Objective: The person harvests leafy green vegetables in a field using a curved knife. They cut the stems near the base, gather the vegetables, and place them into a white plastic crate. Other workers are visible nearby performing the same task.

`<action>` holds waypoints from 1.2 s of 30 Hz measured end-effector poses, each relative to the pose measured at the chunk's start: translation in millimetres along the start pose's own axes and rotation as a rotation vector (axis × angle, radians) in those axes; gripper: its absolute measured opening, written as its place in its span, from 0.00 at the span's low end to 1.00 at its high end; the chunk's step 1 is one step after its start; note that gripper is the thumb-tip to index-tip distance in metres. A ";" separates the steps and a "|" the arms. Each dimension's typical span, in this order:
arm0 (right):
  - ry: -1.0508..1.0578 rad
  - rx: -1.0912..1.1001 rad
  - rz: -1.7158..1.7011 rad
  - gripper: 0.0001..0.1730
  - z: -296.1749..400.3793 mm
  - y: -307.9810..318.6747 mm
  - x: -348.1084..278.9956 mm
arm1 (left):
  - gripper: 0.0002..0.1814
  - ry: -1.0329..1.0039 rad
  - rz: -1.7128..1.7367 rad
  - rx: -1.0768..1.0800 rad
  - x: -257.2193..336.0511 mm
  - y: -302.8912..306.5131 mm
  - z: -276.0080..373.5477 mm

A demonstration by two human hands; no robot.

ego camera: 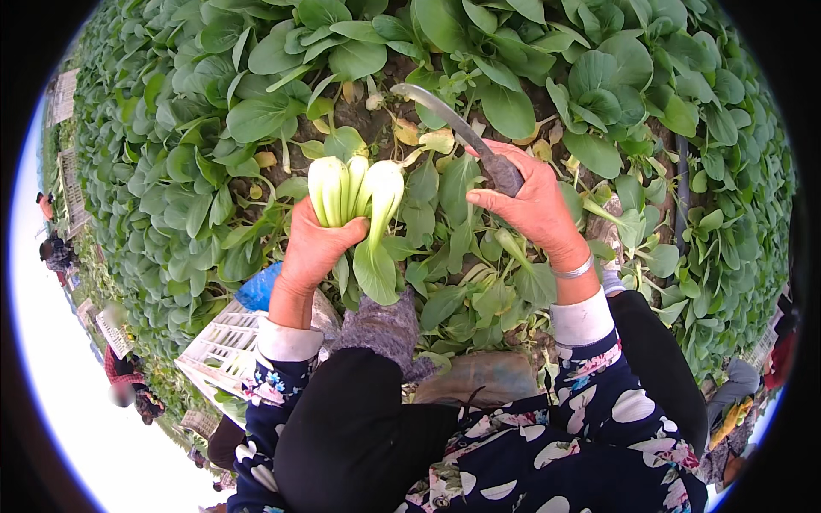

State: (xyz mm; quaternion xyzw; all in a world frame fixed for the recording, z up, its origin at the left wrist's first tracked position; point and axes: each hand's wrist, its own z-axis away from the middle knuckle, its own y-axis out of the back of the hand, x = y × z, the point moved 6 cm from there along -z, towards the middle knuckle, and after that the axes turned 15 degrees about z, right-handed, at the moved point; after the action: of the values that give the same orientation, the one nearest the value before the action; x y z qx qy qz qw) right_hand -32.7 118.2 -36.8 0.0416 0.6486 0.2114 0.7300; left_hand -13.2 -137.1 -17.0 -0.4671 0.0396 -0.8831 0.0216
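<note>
My left hand (319,247) grips a bunch of bok choy (349,192), its pale stem bases turned up and away from me, one leaf hanging down. In my right hand (532,202) is a sickle with a curved metal blade (449,114); the thumb and fingers are around its short dark handle (503,174). The blade arcs up and to the left, apart from the bunch. Between and below the hands lie cut bok choy plants (487,288) and loose leaves on the ground. Standing bok choy (359,58) grows just beyond the blade.
A white plastic crate (221,343) stands at my left, beside a blue object (258,286). Dense bok choy rows spread ahead and to both sides. A dark hose (682,192) runs along the soil at right. Several people and further crates (75,186) are at the field's edges.
</note>
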 end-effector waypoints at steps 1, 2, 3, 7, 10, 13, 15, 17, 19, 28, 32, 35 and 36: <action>0.011 0.048 -0.188 0.28 -3.2 -5.8 -12.1 | 0.20 0.079 0.077 -0.015 -3.4 -4.3 5.0; -0.111 -0.083 -0.285 0.27 -3.9 -14.7 -20.4 | 0.22 0.153 0.116 -0.069 -9.7 -8.1 9.3; -0.245 -0.198 -0.363 0.26 -2.8 -22.7 -27.3 | 0.23 0.181 0.163 -0.119 -15.0 -13.2 10.8; -0.325 -0.222 -0.337 0.20 1.7 -47.7 -18.4 | 0.29 0.322 0.365 -0.221 -23.5 -32.7 15.7; -0.357 -0.199 -0.327 0.20 4.5 -51.5 -12.0 | 0.35 0.407 0.731 -0.304 -23.3 -44.2 21.5; -0.323 -0.197 -0.233 0.19 -1.5 -62.2 -17.8 | 0.34 0.367 0.467 -0.332 -24.4 -38.2 25.2; -0.292 -0.198 -0.152 0.20 -4.6 -66.4 -21.7 | 0.31 0.182 -0.009 -0.205 -27.8 -15.7 21.6; -0.313 -0.268 -0.023 0.19 -5.3 -77.2 -13.2 | 0.28 -0.054 -0.444 -0.078 -12.2 13.3 19.3; -0.348 -0.321 0.048 0.19 -4.9 -84.7 -4.6 | 0.30 0.101 -0.971 0.050 -4.7 43.1 12.2; -0.144 -0.506 0.258 0.32 -33.3 -232.2 -1.9 | 0.22 0.489 -1.469 0.134 -42.7 192.3 17.4; -0.094 -0.615 0.375 0.34 -38.7 -288.7 16.9 | 0.21 0.615 -1.454 0.144 -60.0 210.7 41.0; -0.126 -0.605 0.429 0.34 -44.4 -298.4 31.6 | 0.21 0.554 -1.418 0.162 -66.7 211.0 30.8; -0.131 -0.620 0.413 0.33 -45.0 -302.2 30.8 | 0.21 0.548 -1.418 0.163 -67.2 213.5 30.5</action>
State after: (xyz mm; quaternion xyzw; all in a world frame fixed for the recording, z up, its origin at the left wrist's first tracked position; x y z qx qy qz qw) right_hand 3.0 -154.3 -173.6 -0.0379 0.4837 0.5374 0.6898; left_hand 50.1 -346.2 -74.5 -0.1418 -0.3310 -0.7702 -0.5265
